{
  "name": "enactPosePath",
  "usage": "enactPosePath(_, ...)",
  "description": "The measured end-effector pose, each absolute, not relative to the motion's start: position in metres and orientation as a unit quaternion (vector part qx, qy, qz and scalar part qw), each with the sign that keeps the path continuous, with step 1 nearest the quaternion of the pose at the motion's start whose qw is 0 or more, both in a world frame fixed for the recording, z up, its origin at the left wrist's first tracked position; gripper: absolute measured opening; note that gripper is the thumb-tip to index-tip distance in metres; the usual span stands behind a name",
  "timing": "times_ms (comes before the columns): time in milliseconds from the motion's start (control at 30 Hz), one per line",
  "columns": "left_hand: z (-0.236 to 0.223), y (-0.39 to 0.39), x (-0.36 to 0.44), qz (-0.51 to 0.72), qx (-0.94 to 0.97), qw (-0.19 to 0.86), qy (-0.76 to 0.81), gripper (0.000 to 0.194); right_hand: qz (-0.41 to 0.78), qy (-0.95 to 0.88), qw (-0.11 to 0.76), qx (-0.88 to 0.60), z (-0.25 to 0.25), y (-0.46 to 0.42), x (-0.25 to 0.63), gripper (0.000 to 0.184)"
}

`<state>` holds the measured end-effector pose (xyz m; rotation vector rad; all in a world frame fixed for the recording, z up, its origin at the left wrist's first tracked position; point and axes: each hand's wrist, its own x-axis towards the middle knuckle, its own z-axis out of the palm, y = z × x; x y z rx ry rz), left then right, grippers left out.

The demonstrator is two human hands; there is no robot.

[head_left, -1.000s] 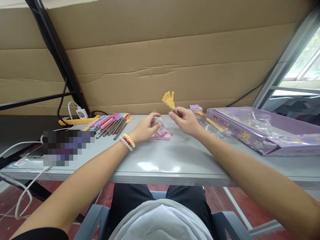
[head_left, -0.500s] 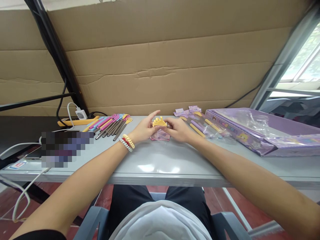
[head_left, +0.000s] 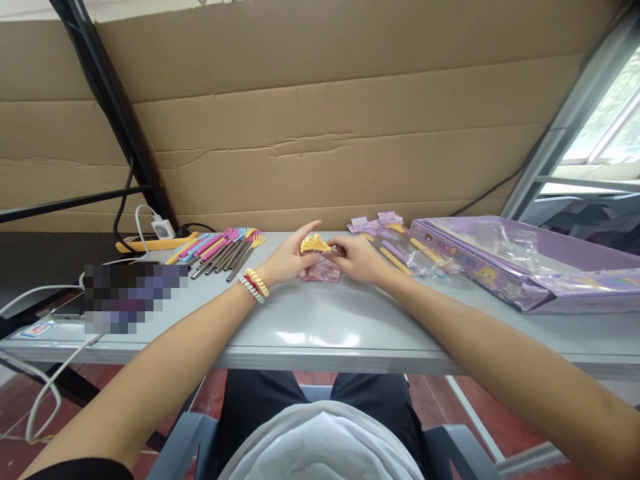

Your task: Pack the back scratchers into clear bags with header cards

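A yellow claw-shaped back scratcher head [head_left: 314,244] on a short metal rod lies between my hands, above the middle of the table. My right hand [head_left: 356,259] is closed round the rod end. On the other side, my left hand [head_left: 289,257] cups the yellow head, one finger stretched up and away; its lower fingers are partly hidden. Beneath both hands a pink printed plastic packet [head_left: 321,269] rests on the tabletop. Several loose back scratchers [head_left: 220,252] with pink, blue and yellow parts are piled to the left. Bagged back scratchers [head_left: 400,248] lie to the right.
A purple open display box [head_left: 480,267] with clear plastic inside stands at the right. White cables and a charger plug [head_left: 163,228] sit at the left beside a blurred-out patch. A cardboard wall [head_left: 310,153] closes off the table's back.
The yellow head has turned and shifted slightly left in my left hand, and more of the metal rod shows by my right hand. Both arms stay almost still.
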<state>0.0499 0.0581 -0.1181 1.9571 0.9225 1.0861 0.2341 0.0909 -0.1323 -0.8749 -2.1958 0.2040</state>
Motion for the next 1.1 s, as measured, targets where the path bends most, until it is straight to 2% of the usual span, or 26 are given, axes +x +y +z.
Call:
enactPosePath(133,-0.117,0.058,0.053,0.463,0.695,0.428,0.346,0.067,0.085,-0.867,0.362,-0.333,-0.129,0.087,0.233,0.026)
enactPosePath(233,-0.117,0.059,0.054,0.475,0.672,0.446,0.353,0.067,0.120,-0.886,0.334,-0.297,-0.127,0.083,0.232,0.033)
enactPosePath(333,-0.119,0.061,0.051,0.442,0.709,0.400,0.377,0.070,0.171,-0.886,0.328,-0.280,-0.127,0.081,0.232,0.041)
enactPosePath(467,-0.122,0.064,0.046,0.411,0.799,0.272,0.345,0.071,0.188,-0.889,0.320,-0.269,-0.128,0.079,0.231,0.056)
enactPosePath(600,-0.123,0.066,0.043,0.369,0.854,0.145,0.336,0.059,0.175,-0.899,0.303,-0.262,-0.130,0.079,0.229,0.047)
enactPosePath(800,-0.123,0.067,0.044,0.358,0.847,0.061,0.388,0.027,0.174,-0.899,0.303,-0.265,-0.130,0.074,0.227,0.029)
enactPosePath(967,-0.121,0.069,0.040,0.367,0.825,-0.001,0.429,0.024,0.187,-0.882,0.314,-0.299,-0.129,0.074,0.226,0.029)
enactPosePath(1100,-0.122,0.070,0.039,0.355,0.825,-0.008,0.439,0.025,0.185,-0.887,0.297,-0.301,-0.131,0.077,0.225,0.027)
